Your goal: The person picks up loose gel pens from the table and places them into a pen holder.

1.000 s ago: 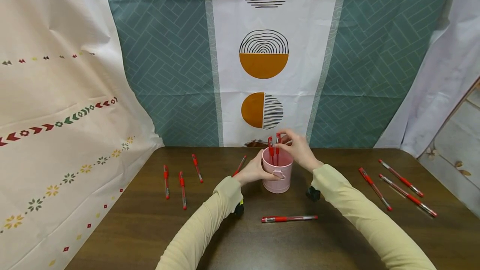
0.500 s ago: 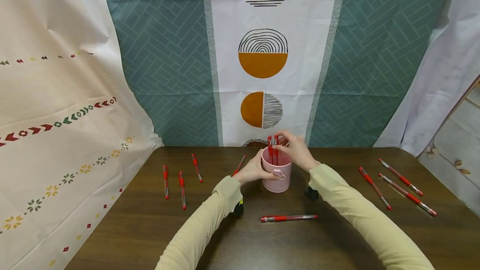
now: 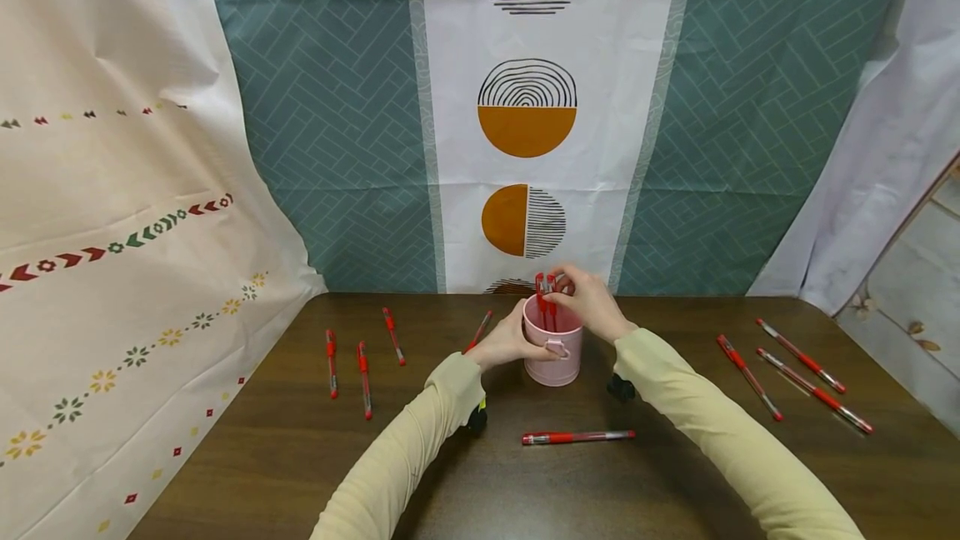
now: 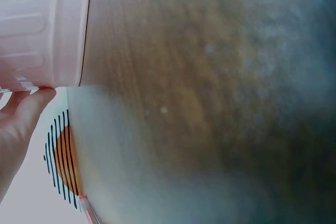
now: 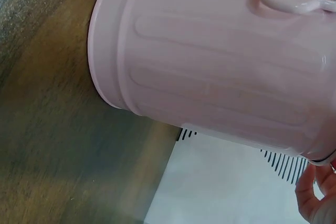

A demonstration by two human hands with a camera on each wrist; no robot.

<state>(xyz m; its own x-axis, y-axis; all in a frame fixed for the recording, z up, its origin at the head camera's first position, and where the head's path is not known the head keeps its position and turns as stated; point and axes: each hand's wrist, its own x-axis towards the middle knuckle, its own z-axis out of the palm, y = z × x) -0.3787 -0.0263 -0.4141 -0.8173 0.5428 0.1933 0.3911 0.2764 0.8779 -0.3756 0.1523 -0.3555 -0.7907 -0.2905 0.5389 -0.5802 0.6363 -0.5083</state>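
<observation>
A pink bucket [image 3: 553,361] stands upright on the brown table, and its side fills much of the right wrist view [image 5: 210,61]. My left hand [image 3: 507,341] grips it round the left side, thumb near the small front handle. In the left wrist view, fingers of that hand [image 4: 21,119] touch the bucket [image 4: 37,35]. Over the bucket's mouth my right hand [image 3: 590,302] pinches the upper part of a red pen [image 3: 551,283]. Another red pen [image 3: 540,283] leans upright inside, just left of it. Their lower ends are hidden in the bucket.
One red pen [image 3: 577,437] lies crosswise in front of the bucket. Several lie at the left, one being this pen [image 3: 364,380], and one [image 3: 480,329] is partly behind my left hand. Three more, among them this pen [image 3: 750,377], lie at the right. Patterned cloth hangs behind the table [image 3: 247,457].
My right hand has shifted slightly left and down with its pen, which now stands closer to the other pen in the bucket. The left hand and bucket have stayed in place.
</observation>
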